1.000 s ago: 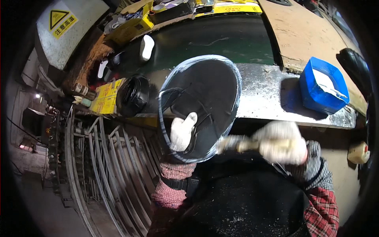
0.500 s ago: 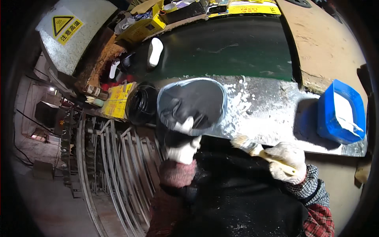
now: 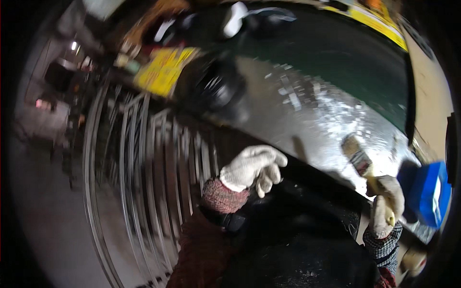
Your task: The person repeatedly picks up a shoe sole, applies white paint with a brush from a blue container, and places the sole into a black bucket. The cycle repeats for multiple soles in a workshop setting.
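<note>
Holding a brush [image 3: 359,158] by its handle, right of centre in the frame, with the bristle end aimed toward the upper left over the metal bench top [image 3: 269,101]; cannot tell contact with the metal from a small gap. Has the gloved right hand [image 3: 386,204] closed around the handle, at the lower right, near a blue container [image 3: 422,192] with white contents by the right edge. Holds out the gloved left hand [image 3: 252,170] near the middle of the frame, partly open, with loosely bent fingers and nothing visible in its grasp, well apart from the brush. Wears a black garment [image 3: 297,240] at bottom centre, between the forearms. Faces bright white spots and smears on the bench top, right of centre, and beyond them a dark green surface [image 3: 345,62] across the upper part of the frame. Has there, at top centre, a white sole-shaped piece [image 3: 235,20] next to a blurred black item [image 3: 273,19]. Has also a shiny black rounded bundle [image 3: 211,86], too blurred to make out, beside a yellow box [image 3: 165,69] at upper left, a metal rack [image 3: 88,177] of long bars down the left side, and a pale container [image 3: 414,260] in the lower right corner.
</note>
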`<control>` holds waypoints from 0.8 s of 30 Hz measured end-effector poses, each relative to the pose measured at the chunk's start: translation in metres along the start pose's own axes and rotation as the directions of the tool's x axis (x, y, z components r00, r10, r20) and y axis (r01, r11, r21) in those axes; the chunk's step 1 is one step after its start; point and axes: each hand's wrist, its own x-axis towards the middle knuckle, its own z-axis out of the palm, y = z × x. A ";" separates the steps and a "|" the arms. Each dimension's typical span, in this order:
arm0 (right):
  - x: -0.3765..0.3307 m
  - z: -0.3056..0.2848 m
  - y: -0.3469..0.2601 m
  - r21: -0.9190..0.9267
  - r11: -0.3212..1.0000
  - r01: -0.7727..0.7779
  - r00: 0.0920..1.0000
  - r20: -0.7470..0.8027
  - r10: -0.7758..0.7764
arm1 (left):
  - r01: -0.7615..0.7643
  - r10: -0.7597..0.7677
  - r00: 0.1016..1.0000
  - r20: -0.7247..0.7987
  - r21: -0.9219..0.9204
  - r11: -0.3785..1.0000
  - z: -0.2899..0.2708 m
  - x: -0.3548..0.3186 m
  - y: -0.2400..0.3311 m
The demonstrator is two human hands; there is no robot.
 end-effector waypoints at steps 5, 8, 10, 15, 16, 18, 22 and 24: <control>0.019 0.079 -0.047 -0.135 0.988 0.071 0.987 0.156 -0.050 | -0.190 0.134 0.810 -0.571 -0.039 0.981 -0.150 -0.117 -0.232; 0.045 0.143 -0.064 -0.108 0.954 0.279 0.915 0.332 -0.230 | 0.638 0.082 0.699 -0.710 0.672 0.376 -0.208 -0.195 -0.358; 0.046 0.189 -0.112 -0.608 0.764 0.217 0.941 0.338 0.002 | 0.732 -0.258 0.613 -0.747 0.414 0.541 -0.226 -0.224 -0.363; 0.091 0.238 -0.103 -0.752 0.347 0.560 0.777 0.622 0.096 | 0.243 0.172 0.263 -0.949 0.238 0.940 -0.334 -0.147 -0.578; 0.086 0.240 -0.091 -0.759 0.329 0.562 0.779 0.619 0.096 | 0.136 0.032 0.215 -0.976 0.063 0.989 -0.357 -0.114 -0.577; 0.081 0.243 -0.077 -0.790 0.291 0.540 0.792 0.594 0.142 | -0.086 -0.272 0.142 -0.952 -0.286 0.954 -0.393 -0.067 -0.549; 0.085 0.221 -0.055 -0.787 0.362 0.500 0.780 0.591 0.207 | -0.895 -0.510 0.186 -0.840 -0.359 0.264 -0.467 -0.078 -0.553; 0.075 0.203 -0.055 -0.826 0.377 0.419 0.804 0.530 0.268 | -0.903 -0.437 0.386 -0.813 -0.235 -0.360 -0.496 -0.085 -0.558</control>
